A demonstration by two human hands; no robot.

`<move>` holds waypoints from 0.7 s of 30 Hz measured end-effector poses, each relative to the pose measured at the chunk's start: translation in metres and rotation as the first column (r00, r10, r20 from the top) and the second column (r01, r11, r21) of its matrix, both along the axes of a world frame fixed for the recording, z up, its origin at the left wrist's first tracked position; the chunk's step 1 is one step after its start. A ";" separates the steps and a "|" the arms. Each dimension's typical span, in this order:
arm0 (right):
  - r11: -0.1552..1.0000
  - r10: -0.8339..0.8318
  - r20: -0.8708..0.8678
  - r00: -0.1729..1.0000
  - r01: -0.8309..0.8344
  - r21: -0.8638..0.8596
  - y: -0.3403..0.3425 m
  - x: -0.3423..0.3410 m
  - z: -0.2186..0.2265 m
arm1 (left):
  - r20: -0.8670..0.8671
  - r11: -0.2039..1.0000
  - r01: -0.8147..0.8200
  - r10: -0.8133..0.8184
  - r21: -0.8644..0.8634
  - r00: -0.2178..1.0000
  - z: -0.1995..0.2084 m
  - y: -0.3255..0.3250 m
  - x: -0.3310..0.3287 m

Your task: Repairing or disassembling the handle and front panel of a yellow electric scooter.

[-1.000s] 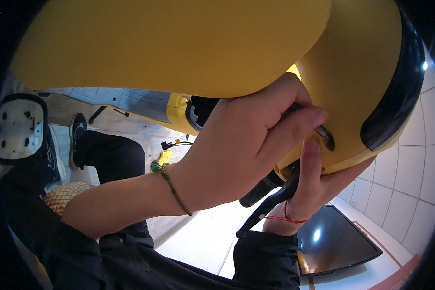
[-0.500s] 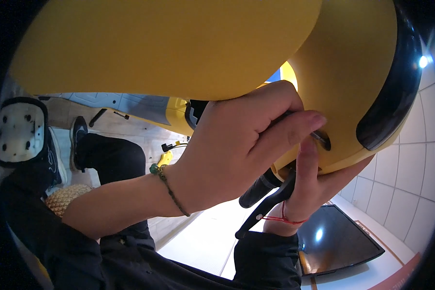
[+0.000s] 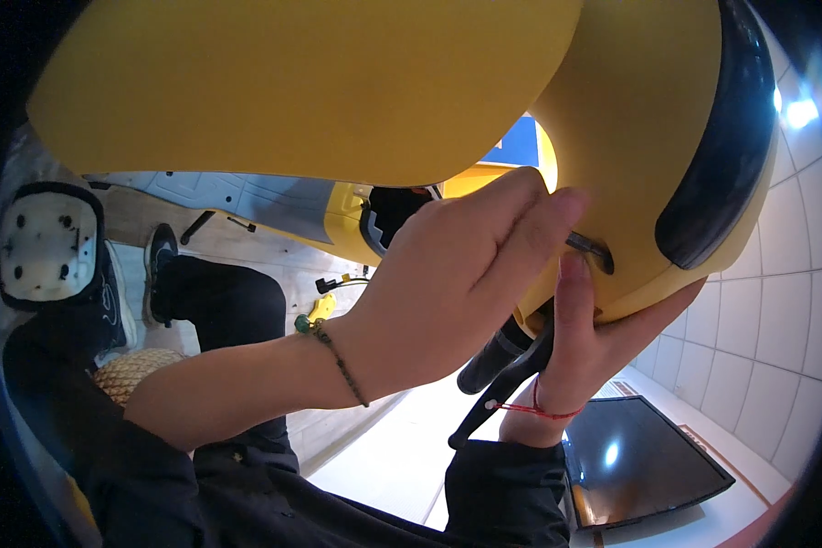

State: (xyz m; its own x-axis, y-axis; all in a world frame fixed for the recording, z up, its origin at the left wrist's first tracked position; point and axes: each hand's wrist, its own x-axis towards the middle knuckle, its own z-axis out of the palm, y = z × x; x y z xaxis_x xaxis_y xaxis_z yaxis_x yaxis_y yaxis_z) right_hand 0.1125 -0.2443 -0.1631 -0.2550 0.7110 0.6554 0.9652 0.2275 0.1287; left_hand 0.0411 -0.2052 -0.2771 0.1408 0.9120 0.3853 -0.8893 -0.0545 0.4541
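A thin dark metal tool (image 3: 586,243), its handle hidden in my fingers, reaches into a round hole in a yellow handlebar cover (image 3: 648,119). My left hand (image 3: 466,265), closed around that tool, wears a green beaded bracelet. Below the hole, my right hand (image 3: 580,347) grips the cover's lower edge: the thumb lies on the near side, while the other fingers are hidden behind the shell. A black lever (image 3: 493,402) and a black handlebar grip (image 3: 493,361) stick out beside my right wrist, which has a red string on it.
A large yellow panel (image 3: 301,82) fills the upper left. Beneath it lie a grey footboard (image 3: 247,201) and a black cable connector (image 3: 329,285). My bent leg (image 3: 228,288) and a knee-pad-like white plate (image 3: 50,247) are at left. A dark screen (image 3: 644,461) hangs at lower right.
My left hand has drawn back slightly from the hole, so more of the tool's shaft shows. My right hand keeps its hold on the cover. The whole view has shifted a little.
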 end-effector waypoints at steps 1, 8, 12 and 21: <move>0.998 -0.026 0.028 0.999 0.027 -0.048 -0.002 -0.001 0.003 | 0.029 0.999 0.018 -0.019 0.031 0.999 -0.001 -0.001 -0.001; 0.995 0.003 0.045 0.999 -0.007 0.095 0.005 0.002 -0.006 | 0.167 0.985 0.046 -0.075 0.169 0.983 -0.006 -0.004 0.002; 0.996 -0.004 0.030 1.000 0.002 0.088 0.004 0.001 -0.005 | 0.138 0.973 0.042 -0.075 0.229 0.988 -0.009 0.002 0.000; 0.998 0.040 -0.030 0.999 -0.038 0.059 0.004 0.001 -0.005 | 0.163 0.974 0.027 -0.065 0.226 0.984 -0.007 0.006 0.000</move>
